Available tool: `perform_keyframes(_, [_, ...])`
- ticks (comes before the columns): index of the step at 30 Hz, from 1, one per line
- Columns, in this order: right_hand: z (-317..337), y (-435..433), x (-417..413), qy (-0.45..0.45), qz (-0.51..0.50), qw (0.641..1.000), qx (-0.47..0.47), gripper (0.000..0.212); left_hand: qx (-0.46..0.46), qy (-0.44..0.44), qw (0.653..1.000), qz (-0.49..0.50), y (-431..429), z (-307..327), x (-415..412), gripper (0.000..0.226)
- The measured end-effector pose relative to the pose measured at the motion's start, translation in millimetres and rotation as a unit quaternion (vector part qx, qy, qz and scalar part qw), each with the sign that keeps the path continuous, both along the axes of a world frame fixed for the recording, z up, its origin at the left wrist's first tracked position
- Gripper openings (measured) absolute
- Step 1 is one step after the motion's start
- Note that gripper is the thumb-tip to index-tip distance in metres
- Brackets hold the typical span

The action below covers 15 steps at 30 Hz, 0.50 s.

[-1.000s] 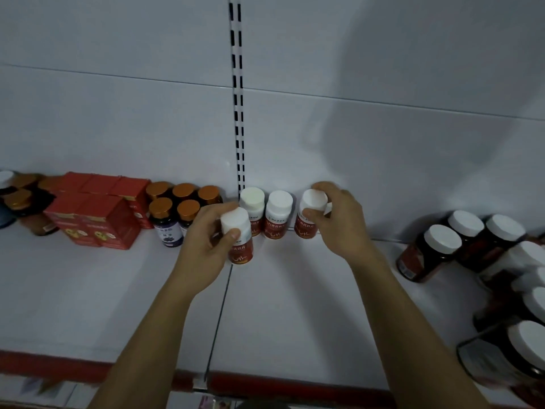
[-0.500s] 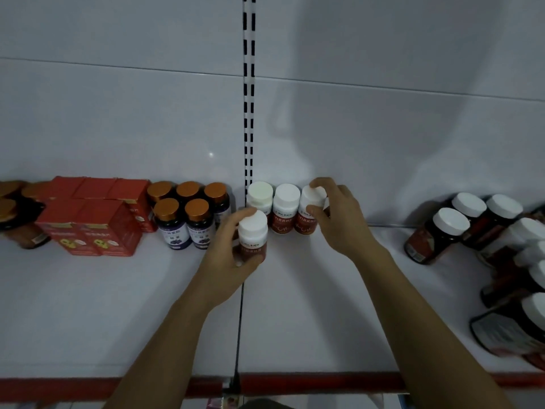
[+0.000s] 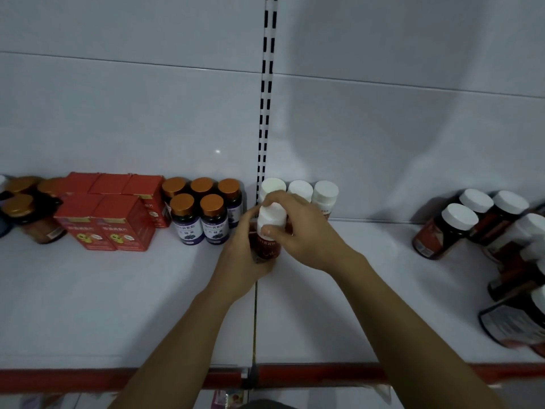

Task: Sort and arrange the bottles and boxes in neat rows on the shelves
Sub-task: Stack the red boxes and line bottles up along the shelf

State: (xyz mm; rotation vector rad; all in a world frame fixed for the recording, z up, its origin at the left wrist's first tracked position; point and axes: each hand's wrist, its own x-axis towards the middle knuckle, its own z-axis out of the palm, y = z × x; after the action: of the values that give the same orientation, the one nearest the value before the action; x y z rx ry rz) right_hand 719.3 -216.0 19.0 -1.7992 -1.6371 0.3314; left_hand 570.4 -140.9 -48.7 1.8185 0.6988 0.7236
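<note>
a: white shelf, white back panel with a slotted upright running down it, red lip along the front. where's the bottle being sorted?

b: the white-capped bottle is just in front of the back row of three like it, by the seam in the shelf, before the leftmost one. its base is hidden, so i can't tell whether it stands on the shelf or is lifted off it.

a: what could go wrong from here?

b: my guess: it's tall and narrow, and so is the row behind. set it down crooked or push it back too hard and it bumps that row, and one tips against the panel or its neighbour. the gold-capped bottles stand just to the left, so a sideways slide of the left knuckles could nudge those too. letting go before the base sits flat could let it topple forward.

a: and the grips?

b: both clenched on that one bottle. the left grip curls round its lower body from the left, fingers wrapped towards the label. the right grip comes over the top, fingers draped on the cap, thumb pressed on the front just under it. neither looks slack.

a: anything else close?

b: red boxes further left, dark jars well apart on the right, some tilted.
</note>
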Motion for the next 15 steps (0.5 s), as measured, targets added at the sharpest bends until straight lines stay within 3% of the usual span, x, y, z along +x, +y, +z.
perform_keyframes(2, [2,2,3,0.021,-0.026,0.999,-0.008,0.035,-0.004,0.020,1.000,-0.004,0,1,-2,0.095])
perform_keyframes(6, [11,0,13,0.073,-0.079,0.994,-0.012,0.031,0.133,0.127,0.983,0.015,-3,-2,-11,0.092])
perform_keyframes(9, [18,-3,13,0.090,-0.097,0.991,-0.022,0.029,0.162,0.171,0.970,0.051,-1,-8,-19,0.081])
perform_keyframes(12, [19,-1,12,0.087,-0.107,0.990,-0.015,0.030,0.214,0.176,0.959,0.064,-2,-14,-17,0.060])
perform_keyframes(15, [15,1,5,0.029,-0.107,0.994,-0.002,0.035,0.245,0.183,0.949,0.072,-3,-17,-14,0.049])
